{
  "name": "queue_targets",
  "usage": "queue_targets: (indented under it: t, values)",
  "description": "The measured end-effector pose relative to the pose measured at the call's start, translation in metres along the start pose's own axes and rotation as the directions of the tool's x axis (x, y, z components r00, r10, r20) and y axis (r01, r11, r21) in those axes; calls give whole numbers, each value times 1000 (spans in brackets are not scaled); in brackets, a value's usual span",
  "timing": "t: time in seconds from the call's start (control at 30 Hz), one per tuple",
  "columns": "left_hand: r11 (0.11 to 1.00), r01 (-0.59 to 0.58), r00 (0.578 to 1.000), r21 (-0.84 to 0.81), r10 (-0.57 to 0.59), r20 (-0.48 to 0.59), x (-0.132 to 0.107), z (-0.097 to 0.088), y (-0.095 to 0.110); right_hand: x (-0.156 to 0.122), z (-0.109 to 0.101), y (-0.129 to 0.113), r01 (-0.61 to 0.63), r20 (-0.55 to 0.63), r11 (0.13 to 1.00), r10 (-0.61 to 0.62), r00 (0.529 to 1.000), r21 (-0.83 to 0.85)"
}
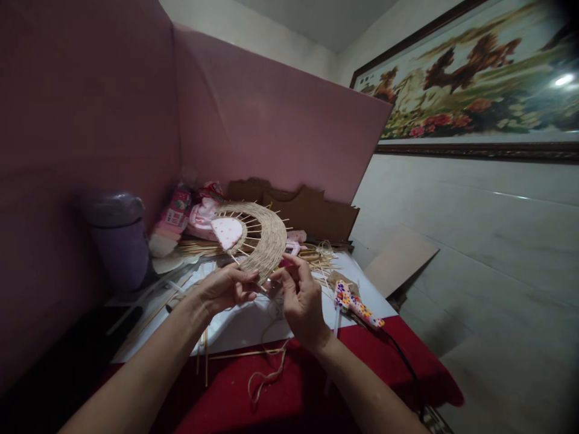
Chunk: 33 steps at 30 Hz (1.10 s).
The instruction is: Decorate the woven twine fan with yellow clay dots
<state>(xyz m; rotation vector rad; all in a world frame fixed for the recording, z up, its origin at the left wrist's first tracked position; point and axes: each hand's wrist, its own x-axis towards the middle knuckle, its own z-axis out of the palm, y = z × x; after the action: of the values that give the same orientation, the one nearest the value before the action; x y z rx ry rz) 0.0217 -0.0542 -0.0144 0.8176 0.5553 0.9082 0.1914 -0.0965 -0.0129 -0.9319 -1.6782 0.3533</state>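
Note:
I hold a half-round woven piece (pixel 265 241) of pale twine wound over thin wooden sticks, with a pink dotted fabric centre (pixel 227 231). My left hand (pixel 226 288) grips its lower edge, fingers closed. My right hand (pixel 301 298) pinches the twine (pixel 266 361) at the same edge, and the loose end trails down onto the red cloth. The piece stands upright above the white sheet (pixel 244 319).
A flowered glue gun (pixel 357 304) with a black cord lies right of my hands. Loose sticks (pixel 239 354) lie on the red tablecloth (pixel 316 386). A purple lidded jar (pixel 118 238), pink packets (pixel 174 214), cardboard shapes (pixel 307 211) and pink partition boards (pixel 271 120) stand behind.

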Motion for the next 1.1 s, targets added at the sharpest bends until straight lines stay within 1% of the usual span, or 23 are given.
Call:
queue_targets:
  t: [0.07,0.1,0.23,0.27,0.37,0.43,0.6,0.73,0.83,0.93,1.1]
  values:
    - [1000,0,1000,-12,0,11,0,-1,0,0,-1,0,-9,-43,1000,9,999,9]
    - [1000,-2,1000,-20,2,11,1,-1,-1,0,-1,-1,-6,-37,1000,7,999,21]
    - [1000,5,1000,-17,-5,-24,1,-1,0,-1,1,0,16,67,999,-19,998,45]
    - [1000,11,999,-12,-12,-33,1,-1,0,-1,1,0,17,66,999,-20,998,43]
    - [1000,10,1000,-11,-10,-25,1,-2,0,-2,1,-1,11,-10,999,-10,1000,50]
    - [1000,4,1000,-19,-4,-21,1,-3,-1,-3,1,-1,11,-32,998,-10,999,56]
    - [999,18,998,-26,-19,-61,0,0,0,-5,3,0,31,50,999,-33,998,37]
    - [998,26,997,-56,-30,-73,-2,3,2,-6,3,-1,42,-11,999,-42,999,16]
    - [997,40,995,-72,-47,-93,-3,4,4,-9,3,-1,55,15,998,-55,998,-2]
    - [996,49,995,-80,-56,-88,-4,5,4,-11,4,-2,54,42,999,-54,998,9]
    - [994,34,996,-108,-42,-77,-3,5,4,-8,3,-2,55,-10,998,-55,998,1]
